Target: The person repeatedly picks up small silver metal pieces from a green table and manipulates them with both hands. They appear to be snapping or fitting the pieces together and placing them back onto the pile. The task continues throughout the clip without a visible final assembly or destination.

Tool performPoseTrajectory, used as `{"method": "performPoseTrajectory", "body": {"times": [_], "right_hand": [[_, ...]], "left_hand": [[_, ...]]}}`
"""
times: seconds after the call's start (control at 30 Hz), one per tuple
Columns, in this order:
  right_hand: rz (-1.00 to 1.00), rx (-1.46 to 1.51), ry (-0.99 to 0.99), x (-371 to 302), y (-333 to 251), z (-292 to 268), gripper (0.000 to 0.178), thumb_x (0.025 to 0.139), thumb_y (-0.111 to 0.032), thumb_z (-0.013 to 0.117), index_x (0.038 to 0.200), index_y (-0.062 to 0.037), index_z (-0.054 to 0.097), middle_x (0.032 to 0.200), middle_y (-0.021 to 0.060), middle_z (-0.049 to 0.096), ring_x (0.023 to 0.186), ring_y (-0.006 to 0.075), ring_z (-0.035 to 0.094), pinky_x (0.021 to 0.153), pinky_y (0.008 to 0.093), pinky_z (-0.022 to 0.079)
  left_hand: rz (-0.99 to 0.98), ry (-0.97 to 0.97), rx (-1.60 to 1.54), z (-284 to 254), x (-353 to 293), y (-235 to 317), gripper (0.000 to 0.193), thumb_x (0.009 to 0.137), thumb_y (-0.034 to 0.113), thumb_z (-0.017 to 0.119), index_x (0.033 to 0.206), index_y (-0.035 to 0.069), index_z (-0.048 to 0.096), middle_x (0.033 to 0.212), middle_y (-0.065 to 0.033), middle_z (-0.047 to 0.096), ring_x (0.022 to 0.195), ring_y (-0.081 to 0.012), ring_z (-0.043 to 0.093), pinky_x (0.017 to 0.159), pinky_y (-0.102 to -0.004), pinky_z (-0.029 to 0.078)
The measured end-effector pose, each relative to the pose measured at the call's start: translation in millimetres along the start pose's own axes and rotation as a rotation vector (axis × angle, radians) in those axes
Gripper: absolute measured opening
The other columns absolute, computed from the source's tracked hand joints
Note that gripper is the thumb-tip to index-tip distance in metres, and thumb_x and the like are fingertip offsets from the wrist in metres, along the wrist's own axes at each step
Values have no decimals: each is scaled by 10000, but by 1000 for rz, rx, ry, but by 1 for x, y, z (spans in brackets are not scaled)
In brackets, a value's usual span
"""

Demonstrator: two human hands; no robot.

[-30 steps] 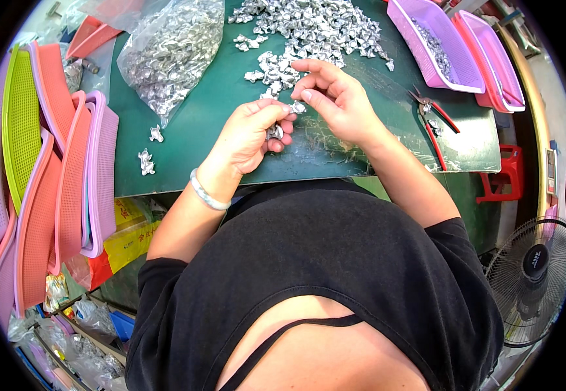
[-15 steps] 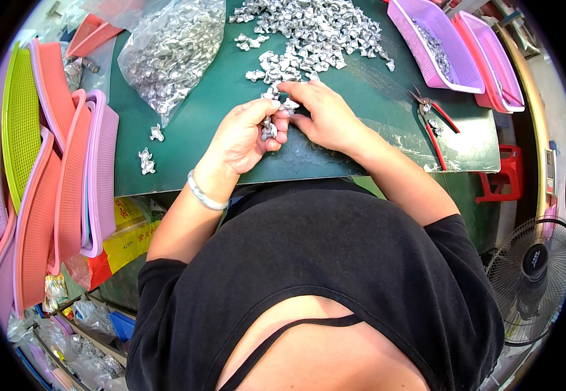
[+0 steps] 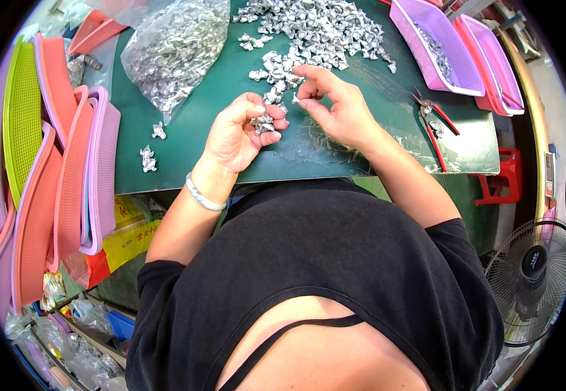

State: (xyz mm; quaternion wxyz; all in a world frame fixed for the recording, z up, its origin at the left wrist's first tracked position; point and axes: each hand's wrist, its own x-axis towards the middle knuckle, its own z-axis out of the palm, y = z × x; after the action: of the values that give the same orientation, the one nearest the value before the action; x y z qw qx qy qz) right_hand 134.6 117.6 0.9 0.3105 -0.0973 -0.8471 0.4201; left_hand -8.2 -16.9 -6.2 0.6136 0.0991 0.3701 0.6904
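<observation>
Silver metal pieces [image 3: 263, 124]: a cluster is sitting at eleven o'clock from centre.
Left hand [image 3: 234, 130]: fingers are curling loosely around that cluster, half closed.
Right hand [image 3: 338, 109]: at one o'clock, thumb and forefinger are standing apart; a small silver bit [image 3: 295, 99] is showing by the thumb tip, whether gripped, one cannot tell.
Heap [image 3: 325, 32]: more pieces are lying at twelve o'clock on the green table [image 3: 195, 151].

Black short-sleeved fabric top [image 3: 335, 244] with curved neckline [image 3: 309, 287], thin black strap [image 3: 322, 321], pale rounded bangle [image 3: 201, 198] around the left wrist [image 3: 216, 177].
</observation>
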Motion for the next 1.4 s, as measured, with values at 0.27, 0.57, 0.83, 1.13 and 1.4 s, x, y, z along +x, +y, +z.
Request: {"method": "performPoseTrajectory", "body": {"times": [0.27, 0.57, 0.83, 1.13, 1.4], "right_hand": [[-145, -94, 5, 1, -9, 1, 466, 707, 19, 608, 1150, -69, 495, 761, 57, 571, 728, 222, 567, 656, 303, 454], [-63, -27, 21, 1, -8, 1, 484, 704, 18, 614, 1161, -68, 480, 816, 72, 569, 759, 201, 558, 694, 303, 459], [49, -245, -185, -4, -1, 16, 481, 689, -57, 634, 1140, -47, 470, 840, 98, 579, 802, 277, 541, 712, 371, 445], [38, -309, -195, -1, 0, 22, 447, 704, 27, 562, 1134, -48, 466, 764, 67, 550, 772, 249, 516, 695, 355, 429], [94, -70, -127, -1, -2, 17, 404, 727, 50, 557, 1114, -46, 492, 722, 52, 545, 672, 189, 530, 642, 292, 440]], "left_hand": [[-110, 50, 243, 20, -1, -2, 166, 853, 202, 517, 856, 42, 565, 732, -62, 558, 626, -153, 533, 475, -228, 391], [-48, 116, 254, 19, -2, 0, 153, 851, 157, 503, 810, 21, 561, 687, -59, 555, 598, -146, 528, 456, -212, 387], [-57, 65, 157, 10, -3, 3, 157, 853, 154, 495, 804, 14, 545, 699, -70, 549, 603, -155, 528, 460, -212, 406], [66, -8, -14, -9, -8, 9, 95, 774, 90, 495, 756, -1, 513, 842, -168, 557, 663, -225, 559, 518, -254, 462], [86, 25, -47, -15, -10, 10, 60, 781, 63, 495, 815, 21, 522, 800, -141, 594, 648, -210, 593, 479, -247, 471]]}}
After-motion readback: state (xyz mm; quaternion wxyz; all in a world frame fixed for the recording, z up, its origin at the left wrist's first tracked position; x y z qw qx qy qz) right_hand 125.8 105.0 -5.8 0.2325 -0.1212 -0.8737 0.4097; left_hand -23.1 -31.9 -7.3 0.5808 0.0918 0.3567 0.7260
